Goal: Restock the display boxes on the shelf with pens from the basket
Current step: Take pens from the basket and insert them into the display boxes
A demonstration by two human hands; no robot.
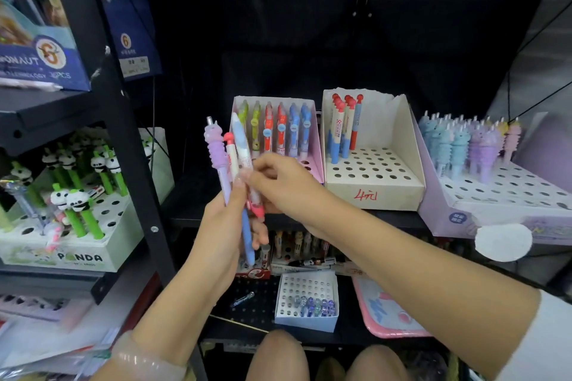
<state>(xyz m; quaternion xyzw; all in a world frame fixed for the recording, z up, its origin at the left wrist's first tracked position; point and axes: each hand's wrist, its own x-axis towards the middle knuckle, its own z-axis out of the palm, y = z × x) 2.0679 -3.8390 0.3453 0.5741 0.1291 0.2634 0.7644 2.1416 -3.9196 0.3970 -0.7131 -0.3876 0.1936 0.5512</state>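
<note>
My left hand (224, 226) grips a small bunch of pens upright in front of the shelf: a purple unicorn-topped pen (215, 148), a red-capped white pen (230, 151) and a blue-and-white pen (243, 145). My right hand (278, 182) pinches the blue-and-white pen at mid-barrel, fingers closed on it. Behind stand a pink display box (314, 145) with green, orange and blue pens, a cream display box (376, 185) marked in red with a few red-capped pens, and a lilac display box (495, 195) with several unicorn pens. No basket is visible.
A panda pen box (77, 254) sits on the left shelf behind a black upright post (136, 164). Lower down are a small white box (306, 315) with clear-topped pens, a pink tray (380, 309) and a loose pen (243, 299). My knees show at the bottom.
</note>
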